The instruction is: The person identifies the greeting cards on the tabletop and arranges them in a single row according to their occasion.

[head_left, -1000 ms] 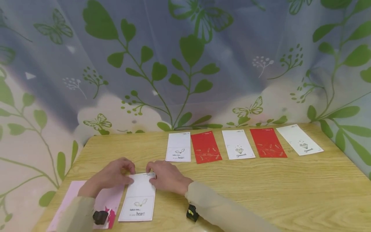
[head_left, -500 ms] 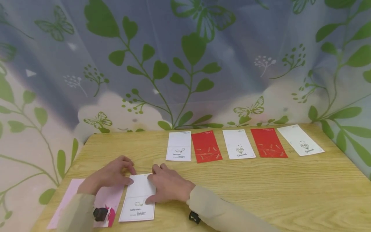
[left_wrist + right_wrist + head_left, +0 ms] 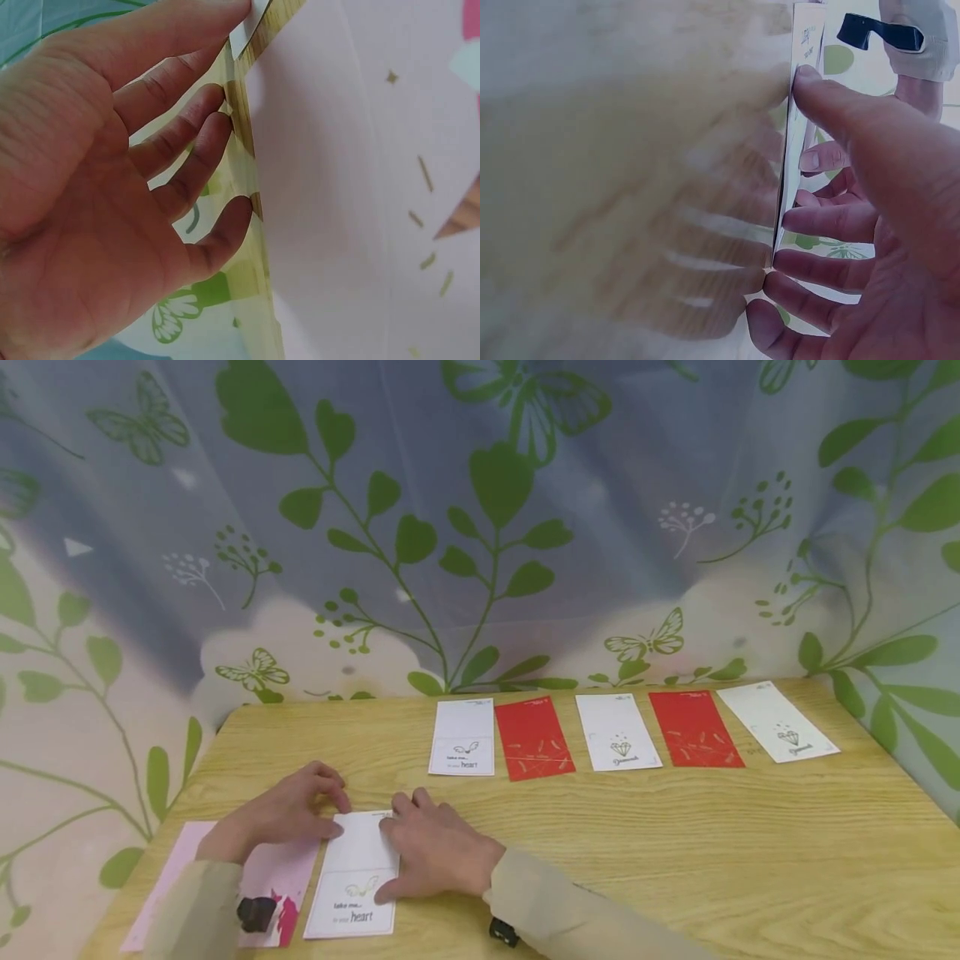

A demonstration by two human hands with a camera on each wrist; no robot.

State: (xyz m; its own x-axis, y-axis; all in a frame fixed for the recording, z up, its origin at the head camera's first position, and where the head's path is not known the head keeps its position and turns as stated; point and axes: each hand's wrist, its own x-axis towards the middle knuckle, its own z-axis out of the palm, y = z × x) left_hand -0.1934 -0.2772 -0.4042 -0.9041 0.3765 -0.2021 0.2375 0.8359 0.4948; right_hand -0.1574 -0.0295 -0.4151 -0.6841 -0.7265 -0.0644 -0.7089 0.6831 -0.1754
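**Two hands steady a "heart" card at the table's near edge**

A leaf-and-butterfly printed curtain point(image 3: 480, 527) fills the room behind a light wooden table point(image 3: 675, 860), where a person in beige sleeves works at the near left corner. Along the far side lies a row of five cards: a white "heart" card point(image 3: 462, 737), a red card point(image 3: 533, 737), a white diamond card point(image 3: 617, 732), a second red card point(image 3: 695, 728) and another white diamond card point(image 3: 776, 722), side by side with small gaps.

Nearer, a pink sheet point(image 3: 279, 870) lies flat at the table's left front, touching a white card printed "take me... heart" point(image 3: 354, 877). The right hand point(image 3: 435, 847) lies across that card's right edge, fingers spread and nearly straight, thumb against the card's side; it presses rather than grasps. The left hand point(image 3: 288, 814) rests over the pink sheet with relaxed fingers, its fingertips meeting the card's upper left corner; the wrist view shows the fingers loosely bent with nothing clasped.

The risk, as it looks from here: the card sits close to the table's front edge on smooth wood, and uneven pressure from the two hands could skew it over the pink sheet, or slide it off the edge. A hard push at one corner might also crease it.
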